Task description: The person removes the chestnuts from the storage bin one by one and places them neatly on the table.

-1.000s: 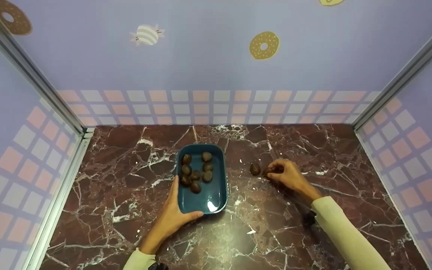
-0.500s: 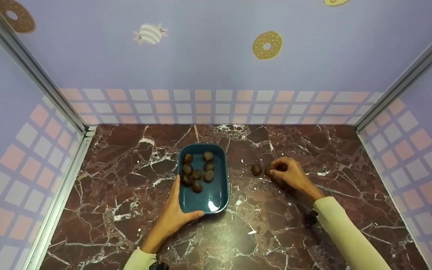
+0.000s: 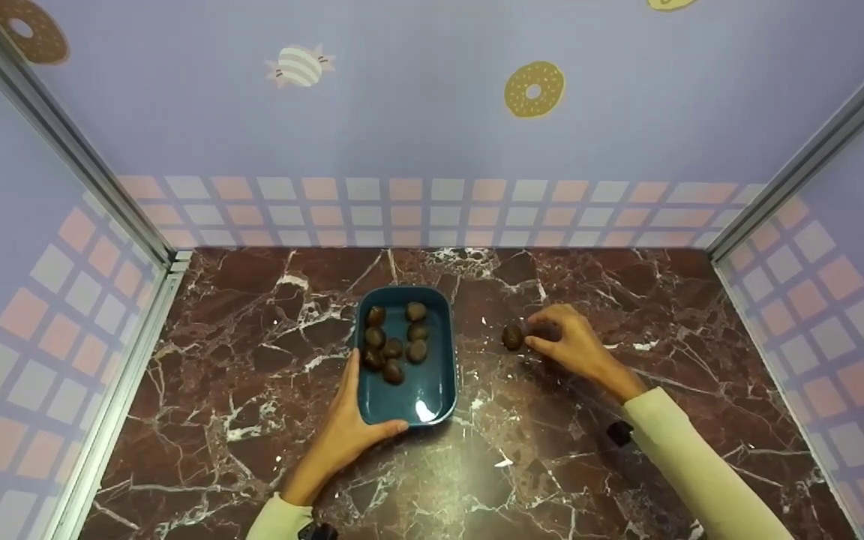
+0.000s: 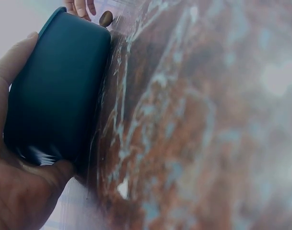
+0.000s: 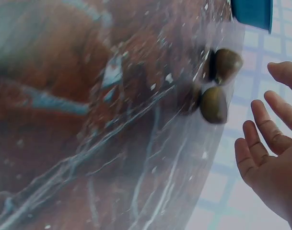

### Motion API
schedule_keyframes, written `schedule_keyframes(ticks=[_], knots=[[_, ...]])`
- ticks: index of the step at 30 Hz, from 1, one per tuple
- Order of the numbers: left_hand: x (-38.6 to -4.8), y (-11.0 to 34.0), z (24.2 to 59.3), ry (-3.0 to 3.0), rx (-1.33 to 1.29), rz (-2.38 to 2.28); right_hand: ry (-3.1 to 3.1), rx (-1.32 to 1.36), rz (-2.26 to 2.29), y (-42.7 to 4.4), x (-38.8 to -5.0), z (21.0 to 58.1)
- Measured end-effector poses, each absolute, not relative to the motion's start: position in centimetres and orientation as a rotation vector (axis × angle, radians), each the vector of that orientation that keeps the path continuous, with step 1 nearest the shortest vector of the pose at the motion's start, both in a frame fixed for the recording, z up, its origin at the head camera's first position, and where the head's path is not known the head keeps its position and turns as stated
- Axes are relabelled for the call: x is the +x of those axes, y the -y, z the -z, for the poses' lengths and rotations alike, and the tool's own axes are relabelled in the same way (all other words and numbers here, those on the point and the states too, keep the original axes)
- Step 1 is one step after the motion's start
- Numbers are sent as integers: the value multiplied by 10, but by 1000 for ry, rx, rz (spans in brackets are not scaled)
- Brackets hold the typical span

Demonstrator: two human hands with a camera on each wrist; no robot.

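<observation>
A teal rectangular dish (image 3: 402, 405) stands on the marble surface with several brown chestnuts (image 3: 393, 349) inside. My left hand (image 3: 349, 427) holds its near left corner, fingers along the left side and thumb across the near end. The left wrist view shows the same grip on the dish (image 4: 64, 81) from outside. Right of the dish lies a loose chestnut (image 3: 513, 337), close to the fingertips of my right hand (image 3: 571, 345). In the right wrist view, a second loose chestnut (image 5: 214, 105) sits beside it, and the fingers are spread, apart from both. In the head view the hand mostly hides that second one.
Dark red marble (image 3: 267, 465) with white veins forms the work surface. A lilac back wall (image 3: 417, 135) with checked and sweet motifs closes the far side. Side panels with metal rails (image 3: 132, 352) stand left and right.
The right hand's fingers were closed on the right-hand loose chestnut; now they have spread and moved slightly left and away from me. The left hand and the dish stay put.
</observation>
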State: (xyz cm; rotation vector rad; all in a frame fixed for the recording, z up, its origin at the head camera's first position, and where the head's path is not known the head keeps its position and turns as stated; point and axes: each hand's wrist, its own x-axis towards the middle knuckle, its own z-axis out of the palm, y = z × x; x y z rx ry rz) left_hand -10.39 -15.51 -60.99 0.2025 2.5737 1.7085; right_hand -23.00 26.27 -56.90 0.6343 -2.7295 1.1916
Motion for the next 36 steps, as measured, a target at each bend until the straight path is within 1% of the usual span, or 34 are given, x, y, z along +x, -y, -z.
schedule_keyframes(ticks=[26,36], knots=[[-105,154,609,-2559,209,-1732,2669,1060,-1055,-195,-220,541],[-104,157,611,-2528,196,-1744,2668,1205,-1069,-164,-219,544]])
